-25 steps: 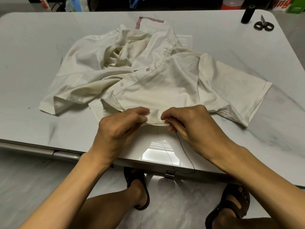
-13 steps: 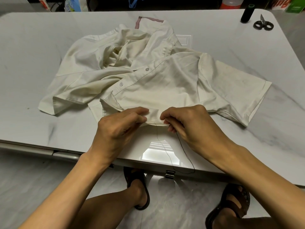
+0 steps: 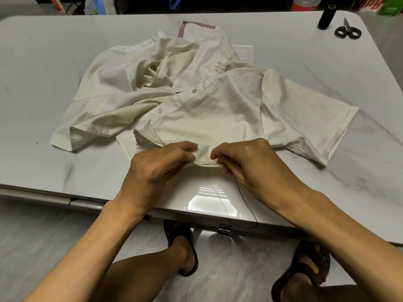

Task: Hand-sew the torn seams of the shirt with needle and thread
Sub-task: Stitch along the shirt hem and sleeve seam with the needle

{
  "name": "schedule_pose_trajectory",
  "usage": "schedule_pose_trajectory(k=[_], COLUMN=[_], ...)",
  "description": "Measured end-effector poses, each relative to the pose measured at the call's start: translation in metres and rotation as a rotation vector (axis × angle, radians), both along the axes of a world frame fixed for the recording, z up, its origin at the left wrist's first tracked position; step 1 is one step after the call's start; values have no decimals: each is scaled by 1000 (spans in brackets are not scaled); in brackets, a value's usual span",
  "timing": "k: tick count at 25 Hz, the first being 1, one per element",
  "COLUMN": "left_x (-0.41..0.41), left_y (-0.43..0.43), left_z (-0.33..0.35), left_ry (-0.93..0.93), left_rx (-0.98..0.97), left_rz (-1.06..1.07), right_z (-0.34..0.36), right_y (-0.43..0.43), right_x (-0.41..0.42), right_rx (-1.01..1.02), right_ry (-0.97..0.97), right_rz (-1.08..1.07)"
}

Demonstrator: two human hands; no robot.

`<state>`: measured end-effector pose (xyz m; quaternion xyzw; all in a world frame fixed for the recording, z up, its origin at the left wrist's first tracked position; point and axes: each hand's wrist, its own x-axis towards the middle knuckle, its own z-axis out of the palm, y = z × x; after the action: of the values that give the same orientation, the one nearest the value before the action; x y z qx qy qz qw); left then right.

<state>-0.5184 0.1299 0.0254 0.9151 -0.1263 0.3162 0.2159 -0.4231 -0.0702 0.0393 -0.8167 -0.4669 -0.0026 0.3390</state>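
With black scissors point(image 3: 348, 31) and a black thread spool point(image 3: 325, 16) set at the far right corner of the white marbled table point(image 3: 65, 62), the hem of the cream cotton shirt point(image 3: 196, 101) is pinched at the near edge by the left hand point(image 3: 161, 168), and the thin metal needle point(image 3: 207, 159), lying along that edge and pointing left, by the right hand point(image 3: 246, 164).

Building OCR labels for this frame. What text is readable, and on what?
"ing": tail of a cut-off word on the red and white pack beyond the table's far right corner.
Blue and white bag, far left: print too blurred to read.
Green box: unreadable.
Shirt, black spool, scissors: no text shows.
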Motion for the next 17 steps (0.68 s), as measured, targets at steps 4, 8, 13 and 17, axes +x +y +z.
schedule_pose_trajectory(k=[4,8,13,17], left_x=[0,0,3,4], left_y=[3,5,4,0], left_z=[0,1,4,4], left_ry=[22,53,116,136], left_rx=[22,27,-24,-45], left_rz=[-35,-53,-116,-133], right_z=[-2,-1,7,11], right_y=[1,2,2,2], right_x=[1,1,1,0], right_rx=[-26,-63,-123,-113], right_ry=[-5,-27,-238,-252], right_rz=[-2,3,4,45])
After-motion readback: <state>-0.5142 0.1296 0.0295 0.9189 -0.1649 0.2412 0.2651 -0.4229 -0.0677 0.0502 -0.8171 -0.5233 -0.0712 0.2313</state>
